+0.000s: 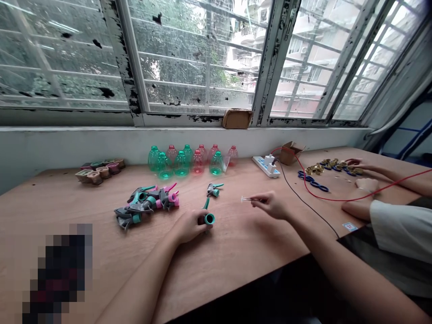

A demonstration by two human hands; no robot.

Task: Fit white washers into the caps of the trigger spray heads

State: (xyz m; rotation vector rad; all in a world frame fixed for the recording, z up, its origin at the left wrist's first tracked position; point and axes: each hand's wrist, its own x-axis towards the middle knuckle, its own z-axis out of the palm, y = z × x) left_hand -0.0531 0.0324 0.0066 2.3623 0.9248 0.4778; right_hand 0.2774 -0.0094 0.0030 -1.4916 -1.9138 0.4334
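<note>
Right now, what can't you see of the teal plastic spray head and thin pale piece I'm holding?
Head view:
The teal plastic spray head: lower part hidden by the left hand.
The thin pale piece: too small to identify; the right hand hides one end.

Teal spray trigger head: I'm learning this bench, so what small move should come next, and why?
Probably bring the thin white-tipped part in the right hand to the teal spray trigger head in the left hand, since they are held apart.
</note>
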